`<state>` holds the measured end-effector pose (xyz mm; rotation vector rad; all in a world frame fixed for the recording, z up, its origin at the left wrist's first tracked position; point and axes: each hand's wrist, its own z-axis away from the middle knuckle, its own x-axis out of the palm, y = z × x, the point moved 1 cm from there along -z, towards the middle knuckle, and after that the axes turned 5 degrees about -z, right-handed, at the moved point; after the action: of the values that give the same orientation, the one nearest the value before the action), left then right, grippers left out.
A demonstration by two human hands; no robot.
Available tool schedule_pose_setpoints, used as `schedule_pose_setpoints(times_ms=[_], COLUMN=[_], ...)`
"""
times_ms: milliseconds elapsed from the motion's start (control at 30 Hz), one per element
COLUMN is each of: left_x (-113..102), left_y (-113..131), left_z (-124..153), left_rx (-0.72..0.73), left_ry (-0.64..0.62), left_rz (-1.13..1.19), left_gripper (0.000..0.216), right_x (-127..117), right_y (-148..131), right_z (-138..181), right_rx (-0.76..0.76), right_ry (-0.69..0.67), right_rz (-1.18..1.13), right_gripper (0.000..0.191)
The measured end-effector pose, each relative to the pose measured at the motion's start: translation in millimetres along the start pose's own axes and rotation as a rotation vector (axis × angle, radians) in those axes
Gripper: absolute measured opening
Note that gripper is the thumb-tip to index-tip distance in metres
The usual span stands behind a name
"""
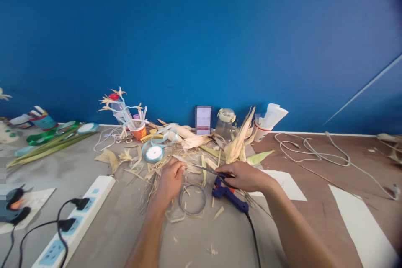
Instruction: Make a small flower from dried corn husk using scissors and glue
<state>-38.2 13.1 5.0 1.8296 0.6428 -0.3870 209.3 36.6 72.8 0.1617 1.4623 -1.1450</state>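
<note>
My right hand (pixel 240 176) grips a pair of scissors (pixel 210 170) with dark handles, its blades pointing left toward my other hand. With the fingertips pinched together, my left hand (pixel 172 176) holds what looks like a thin strip of corn husk (pixel 190 164), partly hidden by the fingers. Just under my right hand lies a blue glue gun (pixel 230 196), its black cord running to the front. A coil of wire (pixel 193 199) rests on the table between my forearms. Dried corn husks (pixel 235 146) and scraps are heaped behind both hands.
A white power strip (pixel 84 213) with black plugs lies at left. Behind stand an orange cup (pixel 138 130) of tools, a clear jar (pixel 225 122) and a paper cup (pixel 262 130). A ribbon spool (pixel 154 153) lies behind my left hand; white cables (pixel 317 155) spread at right.
</note>
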Motion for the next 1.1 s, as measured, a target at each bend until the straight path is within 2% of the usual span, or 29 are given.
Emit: schedule_pose_setpoints(times_ms=[500,833,1100], left_x=[-4.7,-6.1,-6.8], left_y=[7.8,7.6,7.6], left_z=[2.1,2.0,1.2], left_rx=[0.113,0.132,0.13], left_ry=[-0.138,-0.164,-0.185], left_rz=[-0.254,-0.26,-0.208], left_gripper=[0.022,0.023,0.024], right_x=[1.5,2.9,2.4], right_y=[8.3,13.1,15.0], right_z=[1.8,1.4,2.6], right_rx=[-0.026,-0.023,-0.04], right_ry=[-0.065,-0.047,-0.074], right_rz=[-0.135,-0.146,-0.203], right_gripper=[0.032,0.037,0.031])
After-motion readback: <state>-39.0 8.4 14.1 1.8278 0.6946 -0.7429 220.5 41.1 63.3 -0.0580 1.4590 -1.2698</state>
